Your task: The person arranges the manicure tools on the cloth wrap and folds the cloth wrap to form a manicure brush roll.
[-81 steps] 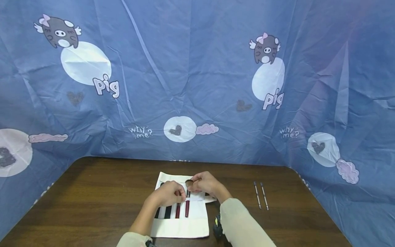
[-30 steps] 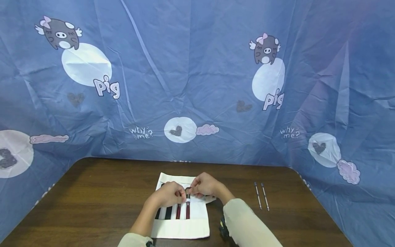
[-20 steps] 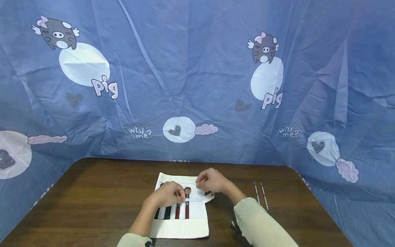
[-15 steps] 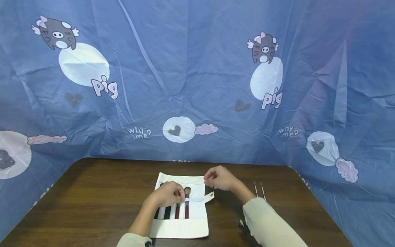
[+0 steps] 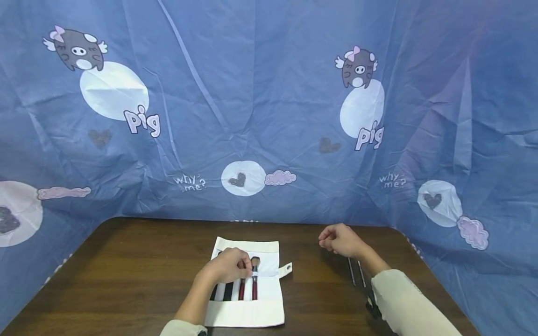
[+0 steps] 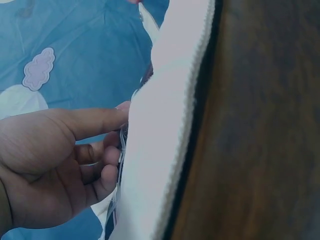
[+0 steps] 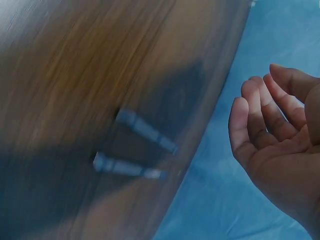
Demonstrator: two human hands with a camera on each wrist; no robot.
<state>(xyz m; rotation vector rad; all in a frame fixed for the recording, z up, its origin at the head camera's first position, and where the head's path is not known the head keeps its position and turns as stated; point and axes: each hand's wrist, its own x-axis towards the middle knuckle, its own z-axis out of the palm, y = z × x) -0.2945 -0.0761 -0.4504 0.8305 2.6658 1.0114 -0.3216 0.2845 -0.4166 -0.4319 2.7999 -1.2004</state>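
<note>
A white fabric brush roll [image 5: 248, 315] lies unrolled on the table, with makeup brushes in its slots. One brush [image 5: 254, 284] has a red handle and a brown bristle head; another red handle [image 5: 241, 290] and black strips show left of it. My left hand [image 5: 229, 265] is over the roll, thumb and fingertips pinching at its inner band; the roll's edge partly hides the fingertips in the left wrist view. My right hand [image 5: 342, 240] is in the air to the right, loosely curled and holding nothing. Under it lie two slim pale sticks [image 7: 145, 131], partly covered in the head view.
The brown wooden table [image 5: 138, 275] has a blue printed cloth [image 5: 294, 140] hanging behind and at its sides. A snap tab [image 5: 286, 269] sticks out from the roll's right edge.
My right hand has let go of the red-handled brush, now in the roll, and moved right to above the two sticks. My left hand has stayed in place.
</note>
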